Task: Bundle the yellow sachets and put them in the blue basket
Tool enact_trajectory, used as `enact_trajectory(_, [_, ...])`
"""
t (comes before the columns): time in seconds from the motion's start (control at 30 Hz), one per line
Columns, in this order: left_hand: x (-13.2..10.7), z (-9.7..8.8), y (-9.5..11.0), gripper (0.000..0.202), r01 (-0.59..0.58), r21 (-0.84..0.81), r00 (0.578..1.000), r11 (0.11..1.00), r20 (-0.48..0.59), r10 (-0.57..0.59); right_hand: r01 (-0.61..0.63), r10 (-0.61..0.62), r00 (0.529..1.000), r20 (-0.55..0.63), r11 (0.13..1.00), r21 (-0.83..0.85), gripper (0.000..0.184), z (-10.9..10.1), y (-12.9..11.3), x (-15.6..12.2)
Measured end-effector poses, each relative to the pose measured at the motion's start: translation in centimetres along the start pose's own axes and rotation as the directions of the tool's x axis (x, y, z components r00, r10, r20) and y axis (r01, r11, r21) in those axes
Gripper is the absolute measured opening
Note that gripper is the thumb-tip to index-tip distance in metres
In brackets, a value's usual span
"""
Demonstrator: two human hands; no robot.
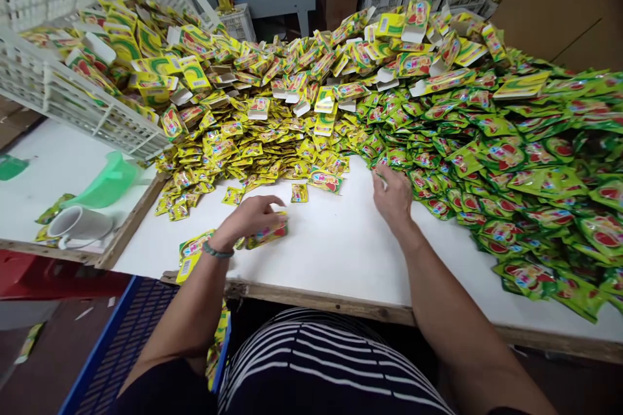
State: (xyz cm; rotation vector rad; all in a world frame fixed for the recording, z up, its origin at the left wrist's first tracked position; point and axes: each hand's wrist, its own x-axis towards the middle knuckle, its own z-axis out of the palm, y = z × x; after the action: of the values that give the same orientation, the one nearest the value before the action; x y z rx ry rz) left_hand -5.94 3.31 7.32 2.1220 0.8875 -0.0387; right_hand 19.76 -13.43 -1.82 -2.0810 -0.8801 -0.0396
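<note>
My left hand [254, 215] is curled over a small candy box [270, 233] near the front of the white table; the thumb and index finger reach past its top. Just left of that wrist lie flat yellow-green boxes [191, 259]. My right hand [393, 197] has bent fingers against the near edge of the pile of green packets [491, 155], seemingly gripping a packet there; the fingertips are partly hidden. Between the hands and the yellow pile, one green-and-red packet [325, 181] and a small yellow sachet [299, 193] lie on the tabletop [335, 246].
Yellow sachets [263, 149] are heaped at centre-left, with open cartons [324, 103] behind. A white crate [97, 106] tips more cartons in from the left. A white mug [80, 223] and green plastic scoop [104, 184] lie left; a blue basket [121, 343] stands below.
</note>
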Motion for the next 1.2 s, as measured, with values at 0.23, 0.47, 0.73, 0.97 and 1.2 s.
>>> enact_trajectory(0.23, [2.5,0.7,3.2,0.039,-0.106,0.545,0.937,0.832,-0.226,0.267,0.038,0.003,0.994,0.108,0.926,-0.376,0.045,0.4,3.7,1.5])
enact_trajectory(0.47, [11.0,7.0,6.2,0.040,-0.329,0.527,0.926,0.783,0.016,0.378,0.118,-0.083,0.989,0.126,0.945,-0.306,0.036,0.3,2.8,1.3])
enact_trajectory(0.73, [11.2,8.9,6.6,0.028,-0.263,0.334,0.962,0.905,0.020,0.272,0.149,-0.084,0.983,0.161,0.880,-0.450,0.040,0.4,3.3,2.5])
enact_trajectory(0.97, [15.3,7.9,8.1,0.035,0.050,0.508,0.942,0.860,-0.311,0.129,0.137,-0.107,0.990,0.096,0.906,-0.401,0.038,0.0,2.5,2.8])
enact_trajectory(1.2, [15.7,9.3,6.4,0.026,-0.093,0.057,0.932,0.994,-0.346,0.107,0.107,-0.027,0.982,0.187,0.896,-0.430,0.055,-0.7,1.8,3.0])
